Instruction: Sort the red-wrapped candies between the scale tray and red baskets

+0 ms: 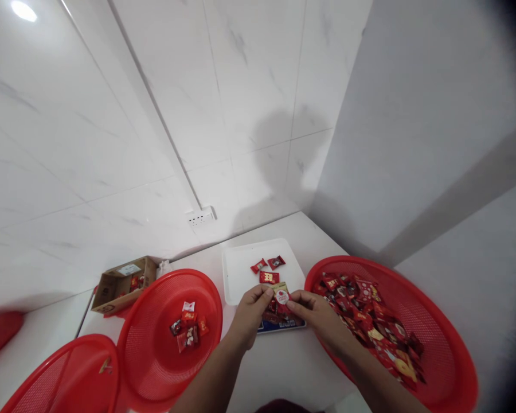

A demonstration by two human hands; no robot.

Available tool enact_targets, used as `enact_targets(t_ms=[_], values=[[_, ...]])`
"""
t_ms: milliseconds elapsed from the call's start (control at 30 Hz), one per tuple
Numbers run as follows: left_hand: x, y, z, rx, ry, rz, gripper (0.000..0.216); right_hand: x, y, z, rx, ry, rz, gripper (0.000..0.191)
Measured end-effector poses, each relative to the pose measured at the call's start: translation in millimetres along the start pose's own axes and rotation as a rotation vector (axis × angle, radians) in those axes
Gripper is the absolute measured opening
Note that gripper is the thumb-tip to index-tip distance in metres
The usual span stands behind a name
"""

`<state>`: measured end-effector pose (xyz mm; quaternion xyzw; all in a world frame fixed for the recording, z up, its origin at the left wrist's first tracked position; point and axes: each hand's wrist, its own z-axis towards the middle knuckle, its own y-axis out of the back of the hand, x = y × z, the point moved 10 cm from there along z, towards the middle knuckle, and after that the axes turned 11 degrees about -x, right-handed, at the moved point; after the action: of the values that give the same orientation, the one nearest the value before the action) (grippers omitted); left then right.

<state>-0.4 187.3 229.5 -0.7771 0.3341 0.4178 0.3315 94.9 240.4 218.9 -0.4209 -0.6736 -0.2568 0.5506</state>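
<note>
Between my left hand and my right hand, a small red and gold candy packet is pinched at its two sides. It has a round white label. Both hands are closed on it, above the front of a white tray resting on a blue-edged scale. Several small red candy packets lie on the tray, among them a red one with yellow letters and a dark red one. Others under my hands are partly hidden.
A large red basket full of red packets stands at right. Left, another red basket holds several packets; a third red basket overlaps the near corner. A cardboard box sits behind. A socket is on the wall.
</note>
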Motion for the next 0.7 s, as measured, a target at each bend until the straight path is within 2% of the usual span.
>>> enact_targets(t_ms=[333, 700], values=[[-0.3, 1.3, -0.6, 0.002, 0.003, -0.005, 0.034, 3.3, -1.1, -1.2, -0.006, 0.0, -0.012, 0.035], [-1.7, 2.4, -0.3, -0.004, 0.0, -0.029, 0.027, 0.1, 0.3, 0.6, -0.014, -0.009, -0.023, 0.028]])
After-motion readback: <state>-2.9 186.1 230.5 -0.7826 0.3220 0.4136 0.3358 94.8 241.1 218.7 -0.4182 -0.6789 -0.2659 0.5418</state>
